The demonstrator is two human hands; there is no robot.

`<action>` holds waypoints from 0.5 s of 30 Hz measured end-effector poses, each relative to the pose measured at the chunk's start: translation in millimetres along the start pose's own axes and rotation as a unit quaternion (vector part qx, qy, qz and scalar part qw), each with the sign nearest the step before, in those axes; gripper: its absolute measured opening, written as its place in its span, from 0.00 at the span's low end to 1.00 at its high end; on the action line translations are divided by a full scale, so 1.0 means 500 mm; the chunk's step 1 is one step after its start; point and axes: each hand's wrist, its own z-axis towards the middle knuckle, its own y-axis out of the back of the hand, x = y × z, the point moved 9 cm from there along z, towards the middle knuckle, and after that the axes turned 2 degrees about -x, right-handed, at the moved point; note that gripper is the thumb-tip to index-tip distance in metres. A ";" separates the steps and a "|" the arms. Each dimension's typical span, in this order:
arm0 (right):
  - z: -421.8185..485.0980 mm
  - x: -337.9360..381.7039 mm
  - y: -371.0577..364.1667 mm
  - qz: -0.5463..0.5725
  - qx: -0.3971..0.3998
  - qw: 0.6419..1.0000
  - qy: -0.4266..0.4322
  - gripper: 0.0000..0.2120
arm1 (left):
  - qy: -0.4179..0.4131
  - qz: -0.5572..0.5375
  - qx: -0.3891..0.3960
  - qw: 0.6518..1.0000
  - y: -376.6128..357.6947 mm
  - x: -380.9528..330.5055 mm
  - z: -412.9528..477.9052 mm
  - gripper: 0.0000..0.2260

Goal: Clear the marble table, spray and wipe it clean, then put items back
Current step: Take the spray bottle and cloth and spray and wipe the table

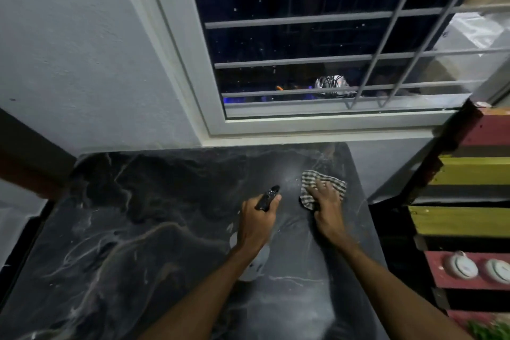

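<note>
The black marble table (pixel 143 218) with pale veins fills the lower middle of the head view. My left hand (pixel 255 222) grips a spray bottle (pixel 255 265) by its black trigger head, nozzle pointing toward the far edge; the white body shows under my wrist. A faint mist hangs ahead of the nozzle. My right hand (pixel 325 199) presses flat on a checked cloth (pixel 311 176) lying on the table near its far right corner.
A barred window (pixel 303 36) in a white frame stands behind the table. A wooden rack (pixel 469 171) painted red and yellow stands at the right, with two white round objects (pixel 461 268) on a red shelf. The grey wall is at the left.
</note>
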 end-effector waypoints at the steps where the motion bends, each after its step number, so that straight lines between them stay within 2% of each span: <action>1: 0.014 -0.019 0.003 -0.004 0.010 1.000 0.013 0.36 | 0.002 -0.005 0.003 1.000 -0.011 -0.006 0.004 0.21; 2: 0.039 -0.049 0.016 -0.005 0.002 1.000 -0.002 0.35 | 0.005 -0.008 0.006 1.000 -0.022 -0.008 0.010 0.21; 5: 0.097 -0.114 0.064 0.023 -0.067 0.985 -0.154 0.30 | 0.014 -0.007 0.025 1.000 -0.048 -0.015 0.029 0.22; 6: 0.108 -0.093 0.053 0.022 -0.060 0.986 -0.157 0.30 | 0.016 -0.005 0.028 0.999 -0.053 -0.018 0.037 0.22; 9: 0.122 -0.020 -0.012 -0.006 0.011 1.000 -0.011 0.34 | 0.021 -0.014 0.017 1.000 -0.047 -0.025 0.065 0.22; 10: 0.147 -0.029 -0.004 -0.004 0.010 1.000 -0.012 0.34 | 0.019 -0.019 0.010 1.000 -0.040 -0.025 0.076 0.21; 13: 0.224 -0.104 0.033 0.014 -0.076 0.987 -0.142 0.31 | 0.002 -0.024 -0.012 1.000 -0.007 -0.020 0.098 0.17; 14: 0.238 -0.065 0.009 0.021 -0.065 0.990 -0.125 0.30 | -0.002 -0.015 -0.025 1.000 0.012 -0.014 0.107 0.17; 15: 0.240 0.002 -0.034 0.028 -0.023 0.997 -0.071 0.30 | -0.003 -0.005 -0.037 0.999 0.031 -0.008 0.113 0.17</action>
